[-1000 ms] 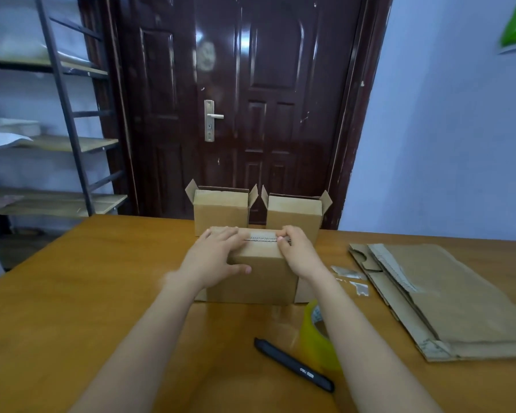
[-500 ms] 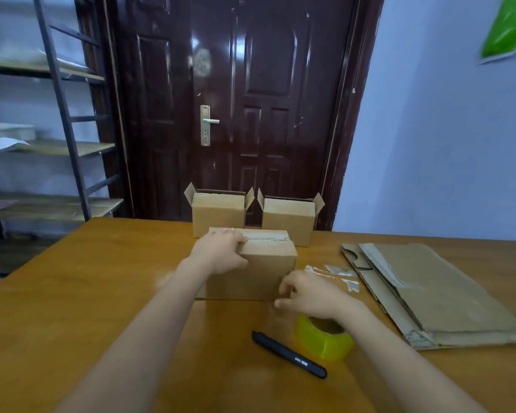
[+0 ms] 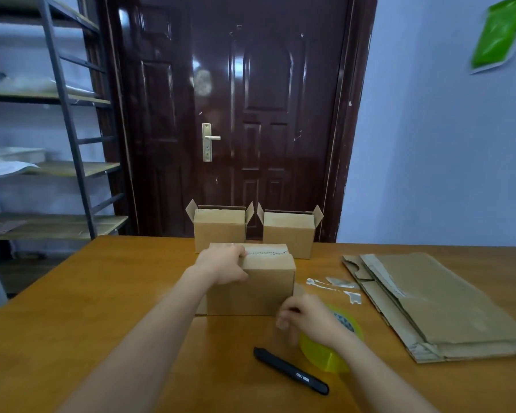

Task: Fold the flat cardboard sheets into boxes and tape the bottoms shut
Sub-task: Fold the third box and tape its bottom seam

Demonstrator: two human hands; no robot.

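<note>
A closed cardboard box [image 3: 262, 290] stands mid-table with a strip of tape [image 3: 267, 251] along its top seam. My left hand [image 3: 224, 265] grips its upper left corner, fingers on top and thumb on the front face. Lower down, my right hand [image 3: 307, 318] is blurred, with its fingers curled beside the yellow tape roll [image 3: 328, 357]. The wrist lies over the roll, and I cannot make out a grip. Two finished boxes [image 3: 219, 234] [image 3: 289, 235] with open top flaps stand behind. A stack of flat cardboard sheets [image 3: 435, 302] lies at the right.
A black utility knife [image 3: 291, 371] lies near the front edge, left of the roll. Tape scraps [image 3: 334, 284] sit between the box and the flat sheets. The wooden table [image 3: 102, 293] ends before a dark door [image 3: 251, 114]. A metal shelf rack [image 3: 72, 144] stands at the left.
My right hand left the box top and dropped toward me to the tape roll. My left hand stayed on the box's upper left corner. The box has not moved.
</note>
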